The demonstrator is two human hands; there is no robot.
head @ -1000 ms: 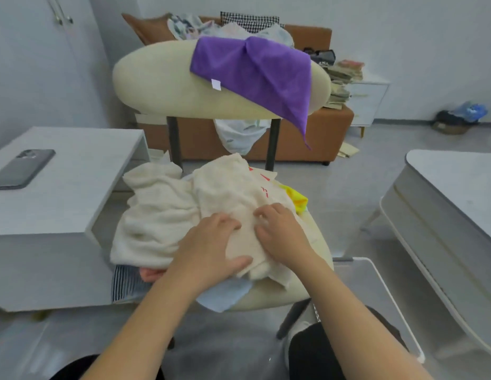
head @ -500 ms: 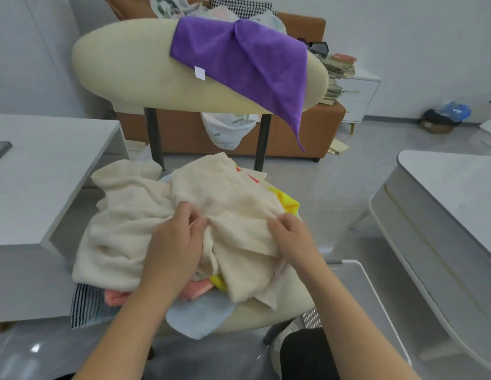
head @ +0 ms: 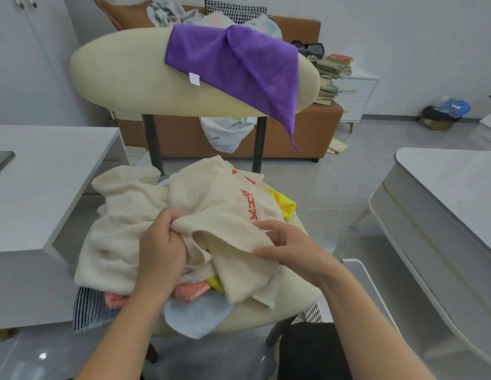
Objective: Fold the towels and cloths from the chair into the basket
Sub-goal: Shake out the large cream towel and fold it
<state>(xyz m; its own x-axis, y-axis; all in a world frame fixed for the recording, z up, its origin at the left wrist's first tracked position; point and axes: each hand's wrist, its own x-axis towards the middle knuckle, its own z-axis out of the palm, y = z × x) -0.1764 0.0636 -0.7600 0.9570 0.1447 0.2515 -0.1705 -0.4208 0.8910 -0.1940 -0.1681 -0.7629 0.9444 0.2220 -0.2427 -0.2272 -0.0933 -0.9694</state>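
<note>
Dark flat slab (head: pixel 2 160): at the far 9 o'clock edge of view, lying on the left bench (head: pixel 52 182).
Striped cloth (head: pixel 87 308): bottom of the heap, hanging off the seat's 8 o'clock edge.
Pink cloth (head: pixel 115 300): just above the stripes, mostly buried under cream fabric.
Left grip (head: pixel 160 250): closed round a bunched fold of the cream towel, knuckles up, thumb toward 12 o'clock.
Cream towel (head: pixel 211 198): top of the heap, crumpled, red print near its 3 o'clock side, spread from 9 to 3 o'clock across the seat; one piece or two, cannot tell.
Pale blue cloth (head: pixel 195 316): under the heap, poking out at 6 o'clock over the seat's front edge.
Chair (head: pixel 252 316): cream padded seat carrying the whole heap, dark posts at 12 o'clock, oval backrest above.
Purple cloth (head: pixel 239 67): draped over the backrest's 2 o'clock half, white tag showing, one corner hanging down.
Yellow cloth (head: pixel 285 205): peeking out at 3 o'clock of the heap, and again beneath the towel near 6 o'clock.
Right grip (head: pixel 291 245): pinching the towel's free edge, fingers above, thumb below, the edge stretched across to the left grip.
Basket (head: pixel 359 270): white, perforated wall, on the floor at 4 o'clock of the seat, just beside it.
Right bench (head: pixel 444 193): pale, rounded corner, at 3 o'clock, well apart from the chair.
</note>
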